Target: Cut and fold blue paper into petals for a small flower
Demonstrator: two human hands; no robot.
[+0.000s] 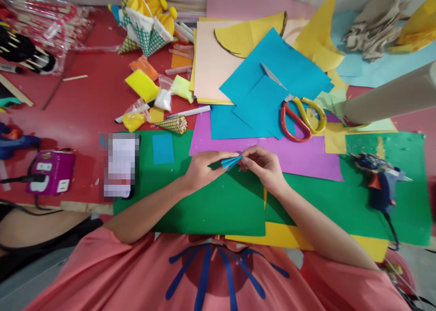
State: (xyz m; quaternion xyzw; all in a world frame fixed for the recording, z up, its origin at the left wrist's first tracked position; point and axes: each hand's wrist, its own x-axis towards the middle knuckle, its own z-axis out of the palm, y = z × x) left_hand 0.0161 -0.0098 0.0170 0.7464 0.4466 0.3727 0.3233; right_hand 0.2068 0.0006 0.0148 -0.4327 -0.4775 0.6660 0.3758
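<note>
Left hand and right hand both pinching a small, narrow-folded blue paper piece, held over the large flat green sheet. Flat blue paper rectangle on that sheet's far left part; red-and-yellow-handled metal scissors beyond the sheet, rightward.

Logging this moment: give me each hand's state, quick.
Left hand: closed, holding the folded blue paper.
Right hand: closed, fingertips pinching the same paper's other end.

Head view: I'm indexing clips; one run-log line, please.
left hand: holding blue paper; right hand: pinching its end; glue gun: on green sheet
</note>
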